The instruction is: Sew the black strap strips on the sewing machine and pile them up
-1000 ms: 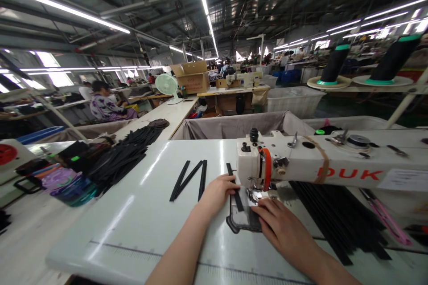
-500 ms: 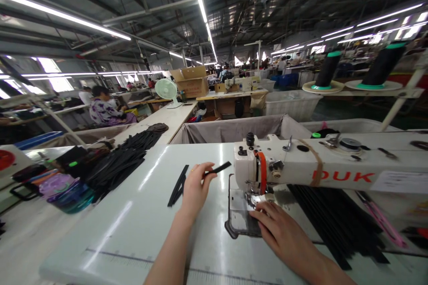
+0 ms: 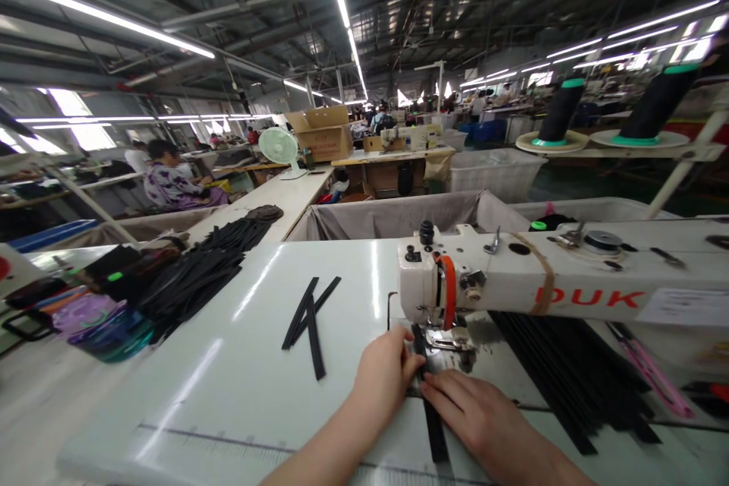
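Observation:
A black fabric strip (image 3: pixel 434 429) runs from beside the presser foot of the white sewing machine (image 3: pixel 424 281) toward the table's front edge. My left hand (image 3: pixel 387 364) pinches the strip from the left, close to the needle area. My right hand (image 3: pixel 478 410) presses its closed fingertips to the strip's right edge, a little nearer to me; its thumb is hidden. Three short black strips (image 3: pixel 315 334) lie crossed on the table to the left, apart from both hands.
A bundle of long black strips (image 3: pixel 569 380) lies under the machine arm, beside pink-handled snips (image 3: pixel 654 376). More black strips (image 3: pixel 205 266) are heaped at the left. Behind the table hangs a grey cloth bin (image 3: pixel 392 220). Two black thread cones (image 3: pixel 561 114) stand upper right.
My left hand has moved from above the table down to the machine. The short strip it held now lies with the others. A longer strip is now under both hands.

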Tool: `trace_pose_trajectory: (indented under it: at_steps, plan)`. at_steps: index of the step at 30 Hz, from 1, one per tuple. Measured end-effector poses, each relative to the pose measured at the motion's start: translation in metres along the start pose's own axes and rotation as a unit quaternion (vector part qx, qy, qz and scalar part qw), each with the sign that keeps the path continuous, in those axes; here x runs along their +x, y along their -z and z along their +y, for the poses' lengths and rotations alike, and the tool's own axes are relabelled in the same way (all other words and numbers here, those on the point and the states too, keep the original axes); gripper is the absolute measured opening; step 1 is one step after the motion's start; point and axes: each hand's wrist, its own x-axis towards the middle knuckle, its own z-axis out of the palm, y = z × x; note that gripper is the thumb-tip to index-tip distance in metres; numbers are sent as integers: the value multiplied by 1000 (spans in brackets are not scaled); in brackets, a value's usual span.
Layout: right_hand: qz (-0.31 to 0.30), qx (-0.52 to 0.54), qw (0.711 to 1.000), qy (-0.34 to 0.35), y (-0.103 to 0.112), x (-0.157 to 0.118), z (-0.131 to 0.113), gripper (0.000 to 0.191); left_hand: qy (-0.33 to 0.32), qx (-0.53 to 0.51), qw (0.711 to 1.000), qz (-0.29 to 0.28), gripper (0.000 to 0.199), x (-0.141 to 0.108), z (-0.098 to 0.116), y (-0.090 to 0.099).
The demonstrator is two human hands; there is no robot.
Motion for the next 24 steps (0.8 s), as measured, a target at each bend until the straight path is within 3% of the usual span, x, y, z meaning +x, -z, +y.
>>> trace_pose_trajectory:
  at_steps: [2, 6, 24]
  plan:
    - [13, -23, 1000, -13, -7, -3, -2, 43, -88, 99, 991, 35, 3, -1, 0, 2]
    - [28, -39, 998, -36, -16, -5, -4, 47, -172, 102, 979, 31, 18, -1, -6, -2]
    - [2, -29, 998, -56, -20, -3, 3, 44, -186, 135, 972, 49, 27, 4, -8, -12]
